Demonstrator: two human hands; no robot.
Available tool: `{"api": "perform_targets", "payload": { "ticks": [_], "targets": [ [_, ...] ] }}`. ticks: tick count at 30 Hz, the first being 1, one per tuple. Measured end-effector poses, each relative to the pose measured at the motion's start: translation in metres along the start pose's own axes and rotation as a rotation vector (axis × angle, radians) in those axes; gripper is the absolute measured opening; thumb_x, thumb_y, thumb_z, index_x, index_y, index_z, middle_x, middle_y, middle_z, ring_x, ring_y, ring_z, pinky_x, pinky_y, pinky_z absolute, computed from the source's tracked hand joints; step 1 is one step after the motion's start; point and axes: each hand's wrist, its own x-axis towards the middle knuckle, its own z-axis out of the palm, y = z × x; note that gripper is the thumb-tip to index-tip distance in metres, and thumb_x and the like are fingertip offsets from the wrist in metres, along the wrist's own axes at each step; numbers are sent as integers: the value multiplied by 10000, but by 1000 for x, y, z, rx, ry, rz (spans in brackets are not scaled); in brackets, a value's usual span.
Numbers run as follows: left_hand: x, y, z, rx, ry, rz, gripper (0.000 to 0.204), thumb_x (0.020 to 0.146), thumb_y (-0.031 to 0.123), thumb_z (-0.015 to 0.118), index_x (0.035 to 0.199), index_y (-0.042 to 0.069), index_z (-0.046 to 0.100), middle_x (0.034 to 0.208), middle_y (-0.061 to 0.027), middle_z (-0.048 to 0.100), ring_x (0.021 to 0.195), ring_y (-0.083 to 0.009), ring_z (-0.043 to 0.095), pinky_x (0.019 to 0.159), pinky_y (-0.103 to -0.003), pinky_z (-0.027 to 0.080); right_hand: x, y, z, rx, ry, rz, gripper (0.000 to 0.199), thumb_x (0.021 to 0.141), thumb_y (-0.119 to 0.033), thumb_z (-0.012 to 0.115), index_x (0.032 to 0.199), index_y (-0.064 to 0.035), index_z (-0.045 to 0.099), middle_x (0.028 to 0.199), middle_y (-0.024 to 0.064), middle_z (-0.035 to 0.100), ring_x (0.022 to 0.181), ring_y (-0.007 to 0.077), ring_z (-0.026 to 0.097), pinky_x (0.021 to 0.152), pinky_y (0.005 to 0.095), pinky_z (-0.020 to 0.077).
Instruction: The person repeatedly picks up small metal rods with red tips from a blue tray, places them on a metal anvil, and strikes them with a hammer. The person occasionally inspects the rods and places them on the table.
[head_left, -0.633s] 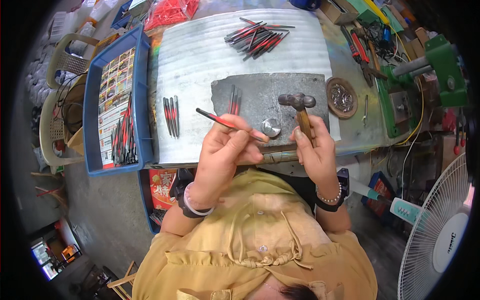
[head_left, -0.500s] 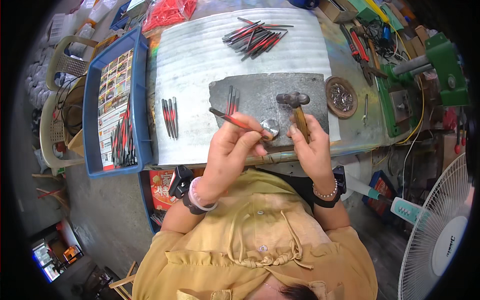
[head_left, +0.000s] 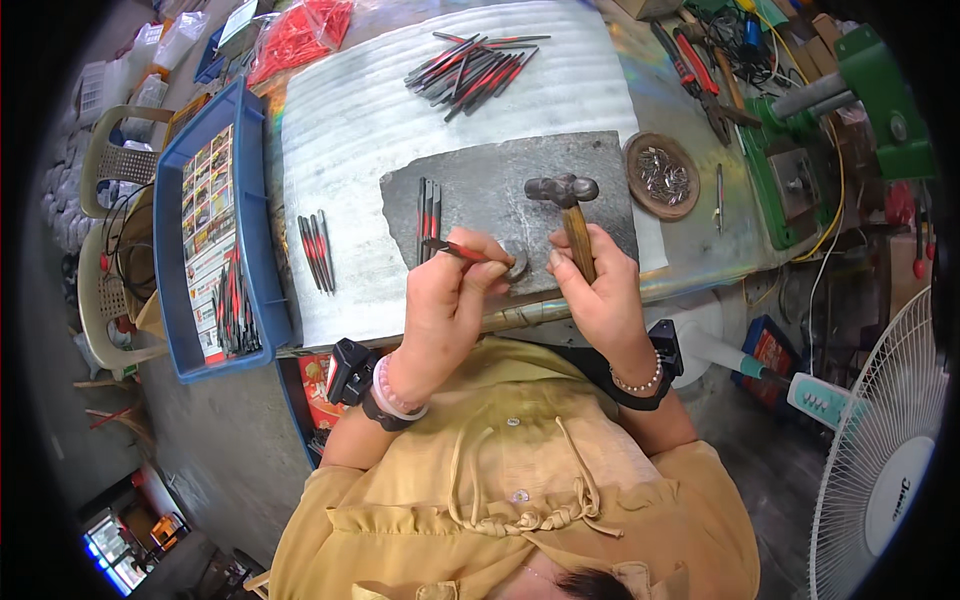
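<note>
My left hand (head_left: 445, 297) pinches a slim red-and-black stick (head_left: 456, 248) between thumb and fingers. The stick's end by my fingertips meets a small round metal block (head_left: 514, 258), partly covered by my fingers. My right hand (head_left: 606, 300) is closed around the wooden handle of a ball-peen hammer (head_left: 563, 190), its head raised over the dark grey slab (head_left: 480, 168). Several similar sticks (head_left: 429, 212) lie side by side on the slab, just beyond my left hand. A few others (head_left: 317, 252) rest on the white foam sheet (head_left: 350, 150) to the left.
A loose pile of sticks (head_left: 470, 72) lies at the far side of the sheet. A blue tray (head_left: 268, 215) stands left, holding more sticks. Right of the slab are a brown bowl (head_left: 632, 168) of small metal pins, red-handled pliers (head_left: 712, 105) and a green machine (head_left: 790, 185). A fan (head_left: 880, 500) stands lower right.
The whole view has shifted, so the table things appear further left. The stick in my left hand looks shorter and flatter. Both hands keep their holds.
</note>
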Motion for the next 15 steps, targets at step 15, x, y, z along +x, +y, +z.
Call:
{"api": "perform_targets", "payload": {
  "ticks": [15],
  "targets": [
    [3, 2, 0, 50, -2, -9, 59, 956, -42, 502, 959, -31, 560, 889, -58, 624, 720, -106, 621, 655, -233, 542, 0, -6, -2, -57, -34, -12, 184, 906, -61, 605, 1064, 33, 596, 789, 57, 656, 752, 85, 603, 690, 256, 490]
  ]
}}
